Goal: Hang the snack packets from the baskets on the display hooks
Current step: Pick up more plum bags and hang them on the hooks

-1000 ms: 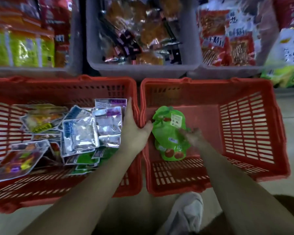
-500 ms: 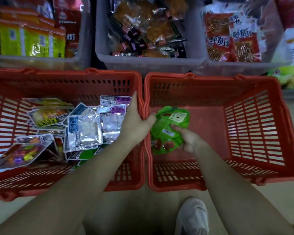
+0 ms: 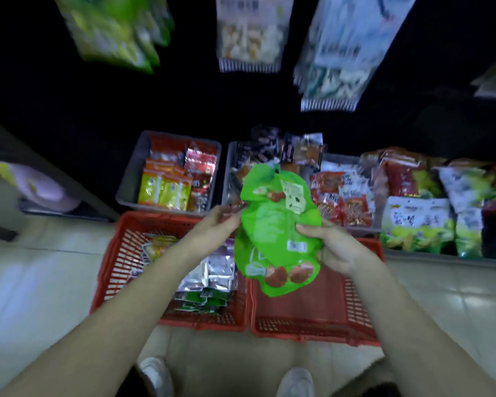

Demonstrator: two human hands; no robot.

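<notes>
We hold 1 green packet above 2 red baskets: left hand pinching its edge, right hand gripping its side.

text: none legible | green packet: white label and barcode sticker, print too small to read | red packets: white characters, blurred | white-and-green bags: dark characters, blurred | hanging packets: print smeared by blur
</notes>
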